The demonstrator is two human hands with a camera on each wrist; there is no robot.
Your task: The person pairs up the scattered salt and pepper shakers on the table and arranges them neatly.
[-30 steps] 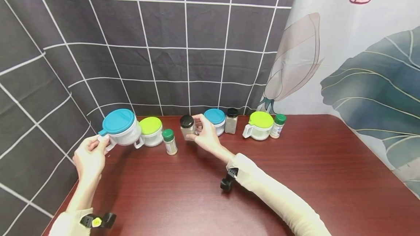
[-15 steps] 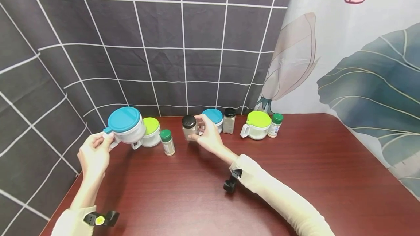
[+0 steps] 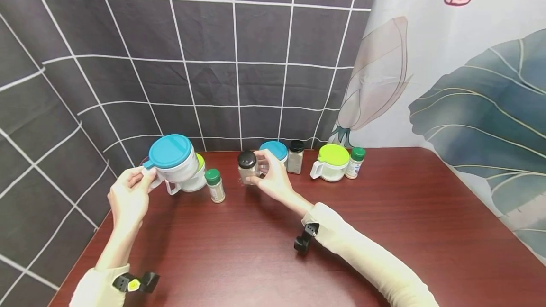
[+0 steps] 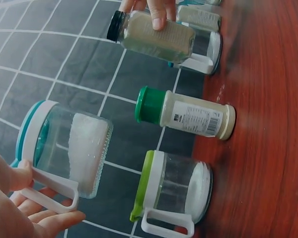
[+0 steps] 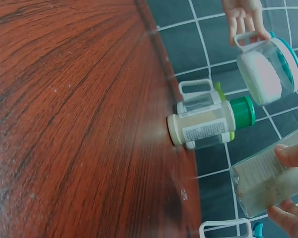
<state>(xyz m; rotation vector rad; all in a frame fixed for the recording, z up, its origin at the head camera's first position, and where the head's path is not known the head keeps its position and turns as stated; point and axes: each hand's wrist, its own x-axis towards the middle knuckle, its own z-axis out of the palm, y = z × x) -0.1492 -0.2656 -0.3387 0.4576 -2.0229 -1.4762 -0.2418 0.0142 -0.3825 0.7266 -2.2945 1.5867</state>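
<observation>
Head view: the left hand (image 3: pixel 130 195) has its grip round the blue-lidded jar (image 3: pixel 172 159), raised near the back left corner of the bench (image 3: pixel 239 240) — it has just shifted right, hiding more of the green-lidded jar (image 3: pixel 196 183), so likely mid-carry. The right hand (image 3: pixel 274 177) grips a black-capped bottle (image 3: pixel 247 166), also raised.

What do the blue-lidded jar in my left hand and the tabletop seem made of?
Blue-lidded jar: clear glass or hard plastic, since white contents show through; its lid, evenly blue, looks like smooth plastic. Tabletop: seemingly glossy wood or laminate, given reddish grain and sheen.
</observation>
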